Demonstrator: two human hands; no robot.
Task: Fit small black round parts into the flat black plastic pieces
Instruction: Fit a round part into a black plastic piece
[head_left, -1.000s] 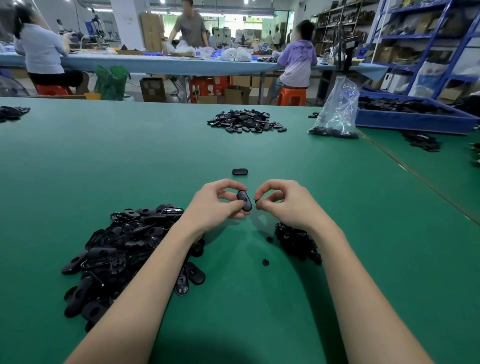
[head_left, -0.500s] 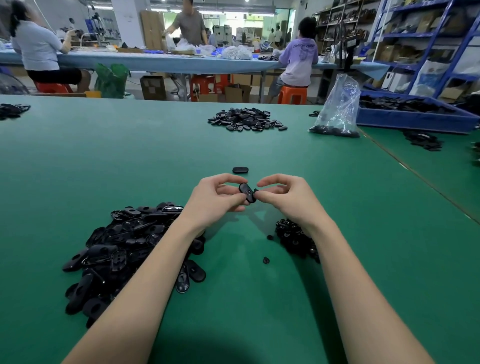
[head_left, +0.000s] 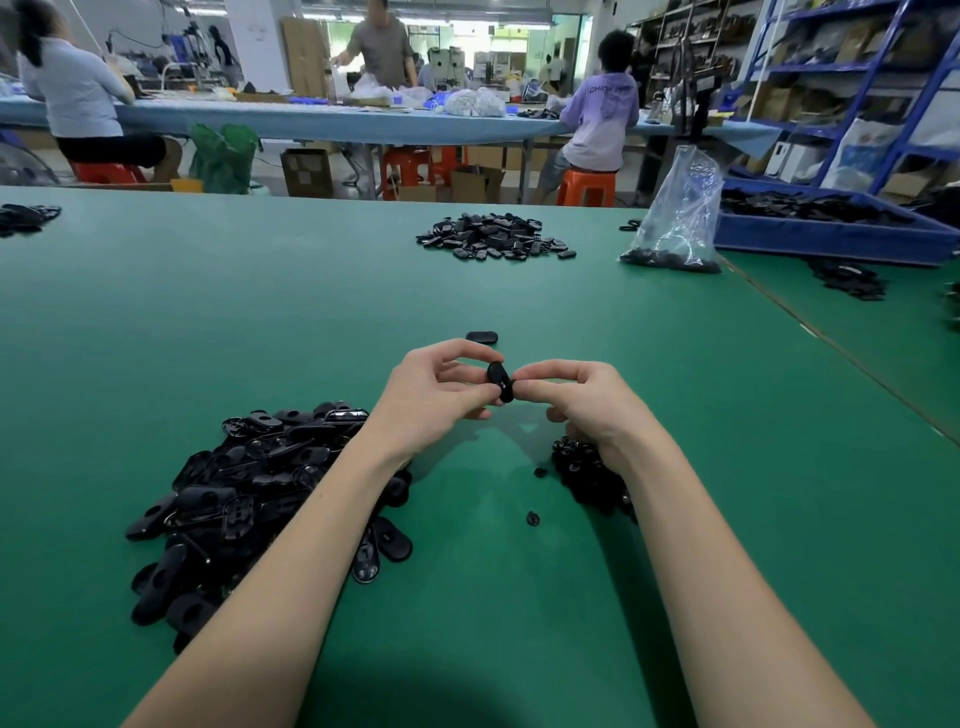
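My left hand (head_left: 434, 397) pinches a flat black oval plastic piece (head_left: 500, 381) between thumb and fingers, held upright above the green table. My right hand (head_left: 582, 402) meets it from the right, its thumb and forefinger pressed against the piece's lower edge; any small round part between them is hidden. A heap of flat black pieces (head_left: 249, 483) lies under my left forearm. A smaller pile of small black round parts (head_left: 587, 473) sits beneath my right wrist, with two loose ones (head_left: 533, 517) on the mat.
One flat piece (head_left: 482, 338) lies alone just beyond my hands. Farther back are another pile of black pieces (head_left: 493, 236), a clear plastic bag (head_left: 680, 218) and a blue tray (head_left: 831, 236) at the right. Several people work at a far table.
My two hands have closed together and risen slightly; the right fingertips, apart from the piece a second ago, now touch it.
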